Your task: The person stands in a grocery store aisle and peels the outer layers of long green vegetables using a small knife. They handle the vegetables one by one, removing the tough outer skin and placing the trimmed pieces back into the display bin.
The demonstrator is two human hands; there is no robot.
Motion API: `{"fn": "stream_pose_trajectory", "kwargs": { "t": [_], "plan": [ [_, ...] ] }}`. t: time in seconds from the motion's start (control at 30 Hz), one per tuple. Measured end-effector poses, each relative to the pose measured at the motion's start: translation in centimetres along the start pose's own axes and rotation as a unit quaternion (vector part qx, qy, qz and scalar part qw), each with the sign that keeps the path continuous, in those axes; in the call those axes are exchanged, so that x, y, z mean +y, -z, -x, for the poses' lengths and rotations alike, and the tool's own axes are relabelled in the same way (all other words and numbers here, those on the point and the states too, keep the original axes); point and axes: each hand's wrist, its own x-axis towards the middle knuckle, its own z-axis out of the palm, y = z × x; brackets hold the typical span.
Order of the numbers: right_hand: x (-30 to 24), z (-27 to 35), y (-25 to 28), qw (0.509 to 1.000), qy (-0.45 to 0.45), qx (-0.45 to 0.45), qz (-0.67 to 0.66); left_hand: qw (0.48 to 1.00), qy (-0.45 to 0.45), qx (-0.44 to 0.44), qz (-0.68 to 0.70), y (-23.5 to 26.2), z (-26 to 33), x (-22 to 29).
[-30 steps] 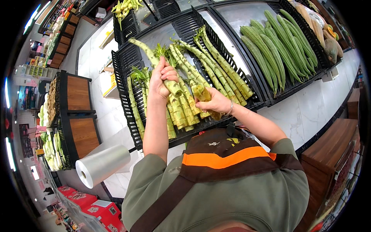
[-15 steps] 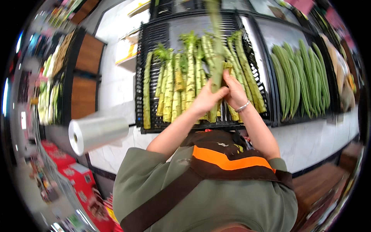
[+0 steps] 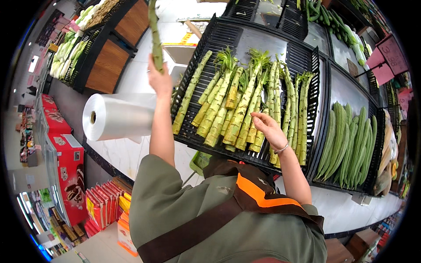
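A long, knobbly, pale-green vegetable stalk is held nearly upright at the left of the black slatted plastic tray, outside its side wall, its upper end reaching the edge of the view. The left hand is clamped around the stalk's lower part. By the right hand, ringed at the wrist by a slim silvery bracelet, nothing is gripped; it is held half open over the tray, and whether a stalk is touched there cannot be told. In the tray, thick yellow-green stalks with leafy tips are laid side by side, their cut ends turned toward the person. To the right, long ridged green gourds are set out in a neighbouring section. Beside the left forearm, a large roll of clear plastic film is seen; farther left, a red chest freezer is placed
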Motion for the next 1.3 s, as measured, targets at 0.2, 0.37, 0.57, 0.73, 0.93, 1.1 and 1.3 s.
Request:
{"fn": "stream_pose_trajectory", "kwargs": {
  "t": [0.2, 0.37, 0.57, 0.73, 0.93, 1.1, 1.3],
  "plan": [
    [4.2, 1.1, 3.5, 0.987, -0.081, 0.130, -0.052, 0.921, 0.114, -0.187, -0.322, -2.9, 4.4, -6.2],
    [11.1, 2.8, 8.5, 0.930, -0.053, 0.340, 0.128, 0.975, 0.029, -0.210, -0.064, -5.4, 8.7, 0.4],
    [15.5, 4.7, 11.8, 0.788, -0.052, 0.501, 0.355, 0.940, -0.150, -0.282, 0.119, -6.8, 13.4, 12.6],
    [15.2, 5.3, 12.3, 0.757, 0.011, 0.554, 0.346, 0.841, -0.145, -0.452, 0.258, -6.3, 20.3, 17.5],
    [12.7, 7.8, 15.7, 0.845, -0.017, 0.504, 0.176, 0.737, -0.032, -0.596, 0.316, -5.2, 23.4, 19.8],
    [10.4, 9.5, 14.8, 0.817, -0.301, 0.244, 0.428, 0.712, -0.046, -0.641, 0.283, -5.5, 24.4, 19.4],
    [14.2, 9.6, 9.6, 0.749, -0.469, 0.155, 0.441, 0.687, -0.051, -0.675, 0.263, -5.4, 24.4, 19.1]
  ]
}}
